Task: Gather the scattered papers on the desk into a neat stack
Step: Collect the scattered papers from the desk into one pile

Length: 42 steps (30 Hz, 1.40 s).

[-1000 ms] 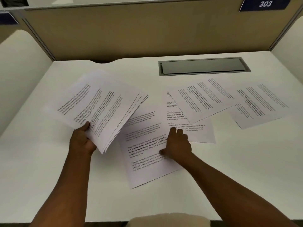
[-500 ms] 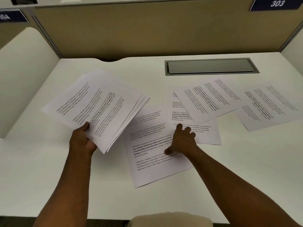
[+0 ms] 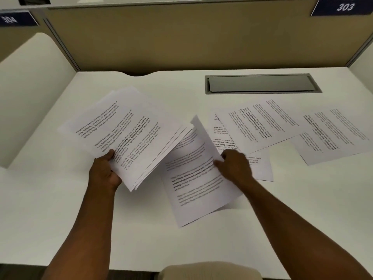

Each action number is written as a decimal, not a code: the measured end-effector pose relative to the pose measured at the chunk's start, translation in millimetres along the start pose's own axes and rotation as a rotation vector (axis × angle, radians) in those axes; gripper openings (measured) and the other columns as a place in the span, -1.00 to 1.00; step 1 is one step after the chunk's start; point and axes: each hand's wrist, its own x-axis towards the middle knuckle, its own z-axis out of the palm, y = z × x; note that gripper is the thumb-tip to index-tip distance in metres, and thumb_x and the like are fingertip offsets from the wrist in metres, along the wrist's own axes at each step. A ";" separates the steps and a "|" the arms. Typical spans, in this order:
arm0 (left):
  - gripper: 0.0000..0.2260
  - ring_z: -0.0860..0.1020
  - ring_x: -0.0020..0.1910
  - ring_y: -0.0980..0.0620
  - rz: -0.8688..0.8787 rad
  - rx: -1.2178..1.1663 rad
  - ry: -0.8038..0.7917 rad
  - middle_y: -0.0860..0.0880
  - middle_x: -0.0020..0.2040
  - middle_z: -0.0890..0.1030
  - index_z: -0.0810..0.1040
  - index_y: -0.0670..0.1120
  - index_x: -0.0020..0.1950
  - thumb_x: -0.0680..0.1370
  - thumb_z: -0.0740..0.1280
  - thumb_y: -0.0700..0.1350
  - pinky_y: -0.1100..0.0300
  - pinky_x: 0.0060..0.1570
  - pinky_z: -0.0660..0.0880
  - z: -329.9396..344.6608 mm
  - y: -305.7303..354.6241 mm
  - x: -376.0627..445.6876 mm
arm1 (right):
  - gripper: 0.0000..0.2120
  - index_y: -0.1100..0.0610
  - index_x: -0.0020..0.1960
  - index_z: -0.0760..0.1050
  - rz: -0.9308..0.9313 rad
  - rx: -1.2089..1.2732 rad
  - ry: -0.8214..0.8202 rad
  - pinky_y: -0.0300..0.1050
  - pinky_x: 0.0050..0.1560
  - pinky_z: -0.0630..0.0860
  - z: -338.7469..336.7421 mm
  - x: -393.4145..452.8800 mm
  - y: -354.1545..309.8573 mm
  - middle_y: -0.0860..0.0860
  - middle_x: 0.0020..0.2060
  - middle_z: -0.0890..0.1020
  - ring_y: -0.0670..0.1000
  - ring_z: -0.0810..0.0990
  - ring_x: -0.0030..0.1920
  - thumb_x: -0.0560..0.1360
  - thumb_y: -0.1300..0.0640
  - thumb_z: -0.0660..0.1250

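Note:
My left hand grips the near corner of a bundle of printed sheets, held above the white desk at the left. My right hand pinches the right edge of a single printed sheet, which is lifted and bent, its far corner tucked under the bundle. Three more printed sheets lie flat on the desk: one just beyond my right hand, one overlapping it, and one at the far right.
A grey cable tray lid is set into the desk at the back right. Tan partition walls close the back, white side panels stand at the left and right. Blue signs reading 303 and 304 hang above.
My right hand went from pressing flat on the near sheet to pinching its right edge and lifting it toward the bundle. The left hand kept the bundle nearly still.

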 end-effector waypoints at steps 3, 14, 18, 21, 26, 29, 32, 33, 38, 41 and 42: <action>-0.67 0.67 -0.01 -0.05 0.009 0.038 0.042 -0.12 0.07 0.69 0.53 -0.16 0.34 0.56 0.32 -0.18 0.01 -0.12 0.66 -4.1 1.6 2.1 | -0.78 0.12 -0.14 0.61 -0.039 0.061 0.141 -0.11 -0.10 0.49 -37.3 12.4 3.1 0.09 -0.18 0.67 0.15 0.64 -0.12 0.45 -0.05 0.42; -0.82 0.67 -0.05 -0.09 0.058 0.327 -0.083 -0.16 0.11 0.67 0.59 -0.09 0.15 0.60 0.28 -0.25 -0.02 -0.10 0.65 4.9 -24.7 -0.6 | -0.70 0.19 0.03 0.60 -0.178 0.509 0.749 -0.37 -0.31 0.39 -147.9 14.7 -13.2 -0.01 -0.13 0.64 -0.05 0.58 -0.23 0.53 -0.05 0.34; -0.74 0.63 0.10 -0.18 0.049 0.350 -0.138 -0.20 0.21 0.63 0.56 -0.09 0.25 0.59 0.28 -0.26 -0.10 0.02 0.62 11.1 -37.7 -2.8 | -0.85 0.11 -0.02 0.60 -0.157 0.842 0.400 -0.32 -0.24 0.56 -138.6 18.1 -16.9 -0.10 -0.19 0.69 -0.19 0.63 -0.29 0.53 0.03 0.37; -0.71 0.66 0.04 -0.19 0.000 0.328 -0.211 -0.19 0.15 0.66 0.54 -0.07 0.27 0.57 0.27 -0.25 -0.10 -0.07 0.62 19.4 -46.6 -8.0 | -0.89 0.12 -0.12 0.60 -0.090 0.945 0.104 -0.22 -0.23 0.62 -108.5 24.0 -15.6 -0.10 -0.29 0.72 -0.12 0.67 -0.30 0.54 0.10 0.36; -0.72 0.70 -0.11 -0.15 -0.040 0.323 -0.268 -0.17 0.00 0.70 0.54 -0.10 0.28 0.57 0.29 -0.19 -0.10 -0.17 0.65 29.7 -58.7 -16.8 | -0.91 0.15 -0.02 0.56 0.020 0.925 -0.259 0.07 0.04 0.62 -47.9 23.5 -5.9 0.15 0.00 0.70 0.13 0.68 -0.05 0.57 0.14 0.31; -0.67 0.63 0.12 -0.25 -0.069 0.382 -0.279 -0.23 0.21 0.63 0.55 -0.08 0.34 0.61 0.29 0.00 -0.28 0.13 0.54 27.7 -66.0 -13.1 | -0.84 0.19 0.10 0.51 0.037 0.872 -0.332 0.18 0.14 0.58 -20.7 18.6 3.1 0.20 0.09 0.65 0.20 0.65 0.06 0.54 0.17 0.35; -0.50 0.57 0.24 -0.25 -0.171 0.417 -0.257 -0.20 0.28 0.60 0.50 -0.01 0.39 0.58 0.19 0.25 -0.26 0.20 0.50 26.4 -74.1 -10.1 | -0.71 0.12 0.16 0.45 0.017 0.696 -0.285 0.18 0.16 0.56 0.2 15.1 8.4 0.13 0.10 0.64 0.17 0.63 0.08 0.48 0.15 0.43; -0.46 0.57 0.25 -0.25 -0.195 0.418 -0.267 -0.19 0.27 0.60 0.49 0.01 0.39 0.55 0.17 0.30 -0.27 0.20 0.50 25.5 -77.5 -9.3 | -0.65 0.09 0.20 0.41 0.006 0.593 -0.260 0.14 0.17 0.55 5.0 13.7 9.1 0.10 0.13 0.62 0.15 0.62 0.10 0.48 0.13 0.43; -0.59 0.63 0.16 -0.22 -0.129 0.519 -0.250 -0.18 0.21 0.64 0.50 -0.07 0.37 0.53 0.40 -0.05 -0.29 0.18 0.50 20.4 -86.1 -3.9 | -0.46 0.07 0.37 0.26 -0.069 0.361 -0.164 -0.04 0.23 0.44 20.0 8.1 13.5 0.13 0.29 0.53 0.15 0.51 0.26 0.49 0.03 0.41; -0.57 0.64 0.13 -0.24 -0.102 0.593 -0.220 -0.20 0.20 0.64 0.51 -0.12 0.34 0.48 0.44 -0.25 -0.29 0.12 0.54 19.9 -87.1 -0.5 | -0.51 0.08 0.33 0.32 -0.056 0.315 -0.084 -0.07 0.17 0.47 13.9 12.6 19.9 0.13 0.10 0.63 0.11 0.57 0.13 0.50 -0.07 0.37; -0.58 0.64 0.13 -0.25 -0.098 0.605 -0.203 -0.20 0.19 0.65 0.51 -0.12 0.33 0.48 0.43 -0.27 -0.29 0.12 0.54 20.2 -87.5 1.2 | -0.54 0.10 0.31 0.35 -0.035 0.310 -0.024 -0.05 0.14 0.50 9.0 14.9 24.4 0.13 0.01 0.65 0.11 0.60 0.08 0.51 -0.07 0.36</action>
